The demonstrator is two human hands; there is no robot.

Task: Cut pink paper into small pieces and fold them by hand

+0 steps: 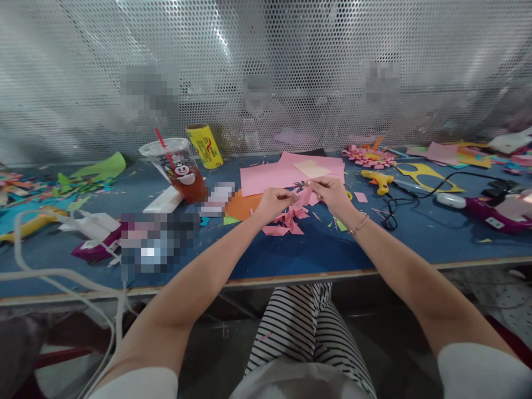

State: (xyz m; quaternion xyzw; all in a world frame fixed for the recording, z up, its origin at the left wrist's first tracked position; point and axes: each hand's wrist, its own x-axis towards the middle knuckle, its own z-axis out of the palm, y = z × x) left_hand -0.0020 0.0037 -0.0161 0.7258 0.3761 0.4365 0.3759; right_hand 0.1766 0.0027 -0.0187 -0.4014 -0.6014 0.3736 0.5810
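Pink paper piece (305, 195) is sitting between your two hands, above the near middle of the blue table (266, 260), in the head view. Your right hand (332, 193), wearing a bracelet (358, 223) at the wrist, is pinching this piece between thumb and fingers. Your left hand (274, 204) is meeting it from the other side, thumb and forefinger drawn together at the tips; whether they are gripping the paper, you cannot tell at this size. Directly below the fingertips, a loose heap of pink scraps (286, 220) is lying on the table. Behind your hands, pink sheets (260, 178) are overlapping, with a cream paper (311, 169) resting on top. An orange paper (243, 206) is lying beside your left hand. Farther left, a lidded drink cup (187, 177) with a red straw (164, 145) is standing near a yellow can (205, 147), which is leaning slightly. On the right side, a yellow glue gun (379, 182) is lying near a black cable (389, 221), and a pink fringed ring (369, 157) is resting behind it. A perforated metal panel (291, 66) is rising along the table's far edge.
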